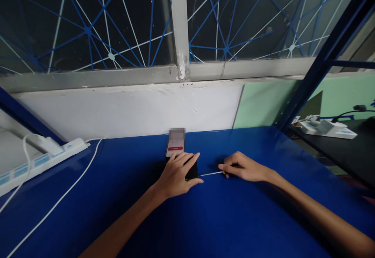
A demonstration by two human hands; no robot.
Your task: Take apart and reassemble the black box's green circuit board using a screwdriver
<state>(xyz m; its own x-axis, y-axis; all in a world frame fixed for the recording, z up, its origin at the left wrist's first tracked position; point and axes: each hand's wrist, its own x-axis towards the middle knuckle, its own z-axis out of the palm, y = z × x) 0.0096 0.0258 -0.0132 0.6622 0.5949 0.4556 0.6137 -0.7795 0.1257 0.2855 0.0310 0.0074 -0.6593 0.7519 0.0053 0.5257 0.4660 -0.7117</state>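
Observation:
My left hand [177, 174] lies over a small black box-like object [192, 171] on the blue table, its fingers on top and the thumb along the near side. Most of that object is hidden under the hand. To the right, my right hand [238, 167] is closed on a thin pale shaft [211, 173] with a yellow bit at the fingers, like a slim screwdriver. The shaft's far end lies at the right edge of the black object; whether they touch I cannot tell. Just beyond my left fingers is a phone [175, 148] with a lit screen.
A white power strip [43, 164] with a plug sits at the left edge, its white cable [70, 193] running across the blue table [228, 219]. Another power strip [328, 128] rests on a dark table at right. A wall and windows stand behind, with blue posts [319, 70] either side.

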